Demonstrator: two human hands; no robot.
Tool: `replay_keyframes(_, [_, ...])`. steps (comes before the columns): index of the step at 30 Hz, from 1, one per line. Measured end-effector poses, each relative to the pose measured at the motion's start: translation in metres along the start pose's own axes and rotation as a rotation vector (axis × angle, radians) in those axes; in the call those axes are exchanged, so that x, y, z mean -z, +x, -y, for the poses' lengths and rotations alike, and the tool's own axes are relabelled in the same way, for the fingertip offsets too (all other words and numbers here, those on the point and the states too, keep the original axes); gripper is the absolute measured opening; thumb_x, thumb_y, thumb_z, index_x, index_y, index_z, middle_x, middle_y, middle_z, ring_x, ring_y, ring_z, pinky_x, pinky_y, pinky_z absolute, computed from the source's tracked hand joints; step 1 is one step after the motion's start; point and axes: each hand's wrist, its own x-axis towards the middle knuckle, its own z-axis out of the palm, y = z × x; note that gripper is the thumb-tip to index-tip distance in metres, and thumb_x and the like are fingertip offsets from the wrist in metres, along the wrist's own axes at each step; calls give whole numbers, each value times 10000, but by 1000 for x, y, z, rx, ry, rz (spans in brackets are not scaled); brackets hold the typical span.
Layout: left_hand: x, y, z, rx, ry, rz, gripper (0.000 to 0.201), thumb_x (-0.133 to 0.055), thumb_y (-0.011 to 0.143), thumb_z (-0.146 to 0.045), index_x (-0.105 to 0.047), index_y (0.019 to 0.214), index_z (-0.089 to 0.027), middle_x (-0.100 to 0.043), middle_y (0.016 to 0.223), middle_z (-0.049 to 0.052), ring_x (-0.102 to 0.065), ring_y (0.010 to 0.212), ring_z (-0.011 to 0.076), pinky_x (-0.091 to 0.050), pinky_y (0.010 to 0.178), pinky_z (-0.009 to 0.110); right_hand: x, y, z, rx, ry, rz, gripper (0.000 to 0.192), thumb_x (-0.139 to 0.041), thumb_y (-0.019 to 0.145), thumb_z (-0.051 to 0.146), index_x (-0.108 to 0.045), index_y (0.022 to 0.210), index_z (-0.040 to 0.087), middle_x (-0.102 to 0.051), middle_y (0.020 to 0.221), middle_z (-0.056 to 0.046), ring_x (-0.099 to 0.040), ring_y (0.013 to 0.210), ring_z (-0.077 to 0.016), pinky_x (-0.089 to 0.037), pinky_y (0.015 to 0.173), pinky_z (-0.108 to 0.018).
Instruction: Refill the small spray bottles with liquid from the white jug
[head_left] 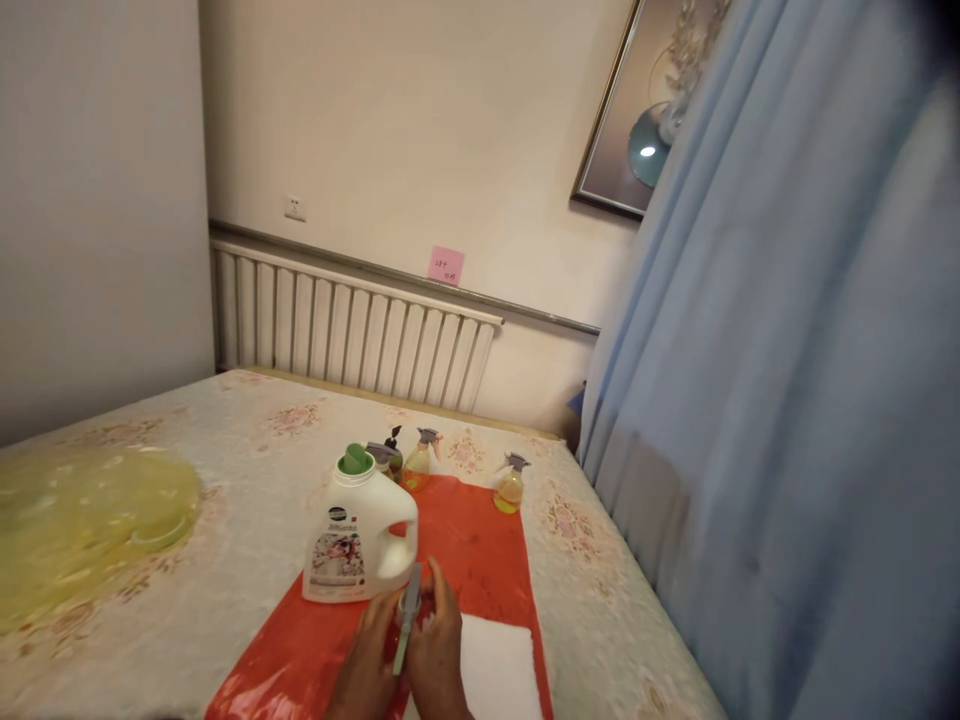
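Observation:
Low in the view, my left hand point(369, 640) and my right hand point(439, 645) are closed around a spray bottle point(410, 598) from both sides. I look down on its grey spray head and a pale green strip; the fingers hide most of its body. Just beyond my hands stands a large white jug point(352, 535) with a handle, a picture label and a green piece in its open mouth. The jug stands upright on a red sheet point(480, 540). A white pad point(499, 665) lies on the sheet beside my right hand.
Behind the jug stand a spray bottle point(418, 462) with yellowish liquid and a dark pump bottle point(394, 440). Another spray bottle point(510, 485) stands right of the sheet. A yellow translucent basin point(97, 520) is at left. A blue curtain point(750, 400) hangs along the right side.

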Motion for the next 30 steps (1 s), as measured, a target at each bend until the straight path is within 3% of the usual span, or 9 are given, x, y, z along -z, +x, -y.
replay_keyframes(7, [0,0,-1,-6,15,1,452,-545,818,-260,-609,1265,-235,-655,1260,110,-602,1186,284,-483,1057,469,5,-3,2,0,74,115,585,-534,755,93,-571,1335,154,-712,1179,-125,-676,1106,-244,-541,965,-367])
replay_keyframes(15, [-1,0,3,-19,27,7,488,-557,798,-269,-598,1283,-232,-650,1296,112,-605,1192,291,-501,1046,473,2,1,2,-27,-32,7,582,-566,652,35,-672,1208,172,-720,1084,-103,-697,977,-254,-570,888,-359])
replay_keyframes(30, [0,2,-6,-20,22,-14,428,-553,798,-283,-634,1215,-226,-664,1224,112,-609,1157,296,-498,1034,480,11,-1,6,33,83,49,470,-613,751,128,-683,1211,195,-740,1130,-120,-702,1034,-265,-577,871,-333])
